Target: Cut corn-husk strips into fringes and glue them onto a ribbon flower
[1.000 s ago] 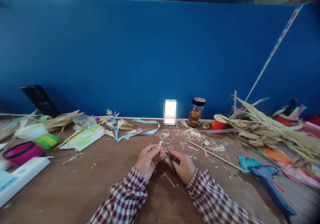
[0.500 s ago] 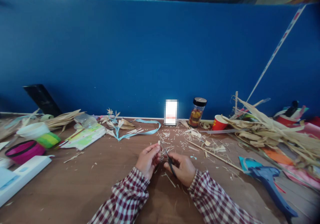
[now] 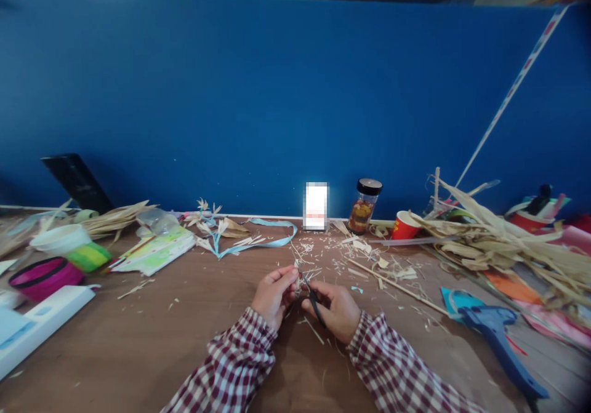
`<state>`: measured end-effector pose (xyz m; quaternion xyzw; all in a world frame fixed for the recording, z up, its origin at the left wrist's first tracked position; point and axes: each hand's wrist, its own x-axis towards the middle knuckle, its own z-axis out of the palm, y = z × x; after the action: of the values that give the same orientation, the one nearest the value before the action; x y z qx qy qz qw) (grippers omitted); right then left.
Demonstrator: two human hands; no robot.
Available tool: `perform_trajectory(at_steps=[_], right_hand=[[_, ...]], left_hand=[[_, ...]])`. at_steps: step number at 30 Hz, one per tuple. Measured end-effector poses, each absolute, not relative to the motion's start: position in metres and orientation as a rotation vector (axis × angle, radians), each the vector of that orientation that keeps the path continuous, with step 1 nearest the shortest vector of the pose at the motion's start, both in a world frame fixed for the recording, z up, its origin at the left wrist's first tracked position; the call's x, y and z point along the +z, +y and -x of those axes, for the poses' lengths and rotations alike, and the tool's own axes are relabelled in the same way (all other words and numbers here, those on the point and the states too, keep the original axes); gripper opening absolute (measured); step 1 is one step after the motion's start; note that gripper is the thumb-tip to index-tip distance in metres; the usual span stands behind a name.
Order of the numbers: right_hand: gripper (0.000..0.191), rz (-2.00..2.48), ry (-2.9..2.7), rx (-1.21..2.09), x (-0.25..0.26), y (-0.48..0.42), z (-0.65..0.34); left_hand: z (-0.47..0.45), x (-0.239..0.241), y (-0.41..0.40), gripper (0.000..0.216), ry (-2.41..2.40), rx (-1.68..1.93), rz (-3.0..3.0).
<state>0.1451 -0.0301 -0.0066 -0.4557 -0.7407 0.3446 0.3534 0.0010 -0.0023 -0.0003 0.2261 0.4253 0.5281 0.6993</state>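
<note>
Both of my hands meet just above the brown table [image 3: 152, 333], near its middle. My left hand [image 3: 273, 295] pinches a thin pale strip of dried husk [image 3: 298, 269] between thumb and fingers. My right hand [image 3: 335, 308] is closed round a small pair of black scissors [image 3: 314, 299], whose blades point up and left at the strip. Pale husk clippings [image 3: 323, 259] lie scattered on the table just beyond my hands. Both sleeves are red and white check.
A blue glue gun [image 3: 501, 339] lies at the right, below a heap of dried husks [image 3: 498, 240]. A red cup [image 3: 405, 225] and a jar [image 3: 364, 206] stand by the blue wall [image 3: 277, 105]. Light blue ribbon [image 3: 258, 240], tape rolls [image 3: 55, 265] and a white box [image 3: 32, 327] are at left.
My hands have stayed together in almost the same place. The scissor tips and the strip have shifted slightly between the fingers.
</note>
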Motion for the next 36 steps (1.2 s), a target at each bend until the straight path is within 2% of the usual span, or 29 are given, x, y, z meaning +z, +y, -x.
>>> perform_trajectory(at_steps=[11, 18, 36], right_hand=[[0.016, 1.199, -1.923, 0.873, -0.0099, -0.0294, -0.1459], [0.023, 1.216, -1.918, 0.870, -0.0081, -0.0294, -0.1454], [0.022, 1.211, -1.911, 0.845, -0.0030, -0.0303, -0.1436]], left_hand=[[-0.0003, -0.0011, -0.0026, 0.018, 0.961, 1.171, -0.525], [-0.0003, -0.0022, -0.0029, 0.014, 0.950, 1.177, -0.511], [0.0005, -0.0029, -0.0010, 0.014, 0.953, 1.167, -0.521]])
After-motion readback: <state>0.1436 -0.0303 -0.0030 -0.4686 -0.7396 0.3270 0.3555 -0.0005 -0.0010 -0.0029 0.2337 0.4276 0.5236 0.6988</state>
